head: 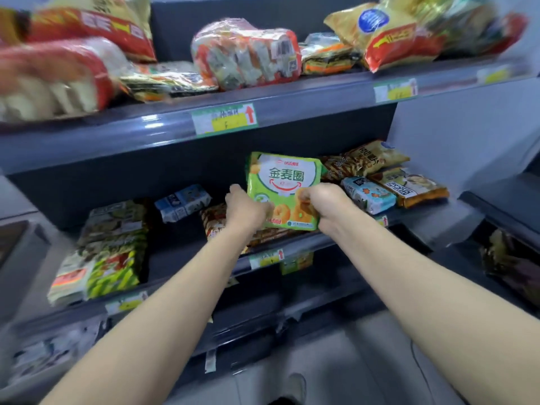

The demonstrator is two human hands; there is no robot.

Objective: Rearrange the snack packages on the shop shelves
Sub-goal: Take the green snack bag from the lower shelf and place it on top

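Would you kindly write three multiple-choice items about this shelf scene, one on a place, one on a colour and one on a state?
1. Where is the held snack bag?
A. top shelf
B. in front of the middle shelf
C. on the floor

2. What is the bag's main colour?
A. green
B. blue
C. black

3. How is the bag held?
A. left hand only
B. lying untouched
C. by both hands, right hand too

Answers: 1 B, it is at middle-shelf level among the packs there; 2 A, its front is green and white; 3 C, one hand grips each lower side.

Single head-worn wide view, angled forward and down, close to shop shelves (163,133)
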